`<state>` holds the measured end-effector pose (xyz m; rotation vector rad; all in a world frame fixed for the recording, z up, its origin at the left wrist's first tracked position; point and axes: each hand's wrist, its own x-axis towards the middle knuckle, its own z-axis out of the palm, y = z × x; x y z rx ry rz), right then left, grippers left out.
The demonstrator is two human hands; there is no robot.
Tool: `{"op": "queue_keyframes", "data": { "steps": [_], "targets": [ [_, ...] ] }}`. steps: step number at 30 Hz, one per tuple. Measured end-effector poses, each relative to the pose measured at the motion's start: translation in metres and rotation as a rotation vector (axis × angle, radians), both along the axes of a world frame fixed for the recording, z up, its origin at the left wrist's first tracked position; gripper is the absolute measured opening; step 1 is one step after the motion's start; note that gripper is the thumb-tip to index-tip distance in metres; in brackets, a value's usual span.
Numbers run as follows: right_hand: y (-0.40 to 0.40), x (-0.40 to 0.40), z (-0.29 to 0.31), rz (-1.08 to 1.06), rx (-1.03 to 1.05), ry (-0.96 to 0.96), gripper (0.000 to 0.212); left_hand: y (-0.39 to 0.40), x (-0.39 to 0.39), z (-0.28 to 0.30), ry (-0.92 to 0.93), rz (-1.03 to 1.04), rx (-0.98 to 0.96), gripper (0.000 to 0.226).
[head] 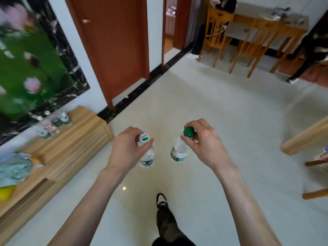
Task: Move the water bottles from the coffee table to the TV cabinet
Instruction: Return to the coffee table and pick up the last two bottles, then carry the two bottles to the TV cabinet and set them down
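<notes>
My left hand has its fingers curled tight around the neck of a clear water bottle with a white cap; the cap carries a green mark, and the bottle hangs down over the pale floor with a green label band near its base. At three o'clock from it, my right hand pinches the green-capped water bottle just under its cap, thumb and fingers closed round the neck, the clear body tilted slightly towards the other bottle. The two bottles hang near each other, not touching. At ten o'clock stands the wooden TV cabinet, with several blurred water bottles already standing on its top by the wall.
</notes>
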<state>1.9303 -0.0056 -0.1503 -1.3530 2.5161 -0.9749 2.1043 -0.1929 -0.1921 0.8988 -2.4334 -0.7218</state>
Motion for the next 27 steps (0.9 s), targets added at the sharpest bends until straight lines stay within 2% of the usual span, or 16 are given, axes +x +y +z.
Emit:
{"op": "queue_keyframes", "data": {
  "steps": [8, 13, 18, 27],
  "targets": [
    [-0.157, -0.060, 0.010, 0.268, 0.035, -0.018, 0.021, -0.112, -0.017, 0.015, -0.007, 0.247, -0.019, 0.025],
    [-0.259, -0.084, 0.021, 0.433, 0.047, 0.018, 0.023, -0.176, -0.022, 0.018, 0.077, 0.309, -0.001, 0.021],
    [-0.354, -0.084, 0.028, 0.543, 0.034, 0.036, 0.024, -0.236, -0.012, 0.013, 0.136, 0.346, 0.004, 0.020],
    [-0.527, -0.052, 0.008, 0.660, 0.059, 0.034, 0.025, -0.375, 0.021, -0.013, 0.097, 0.421, 0.005, 0.018]
  ]
}}
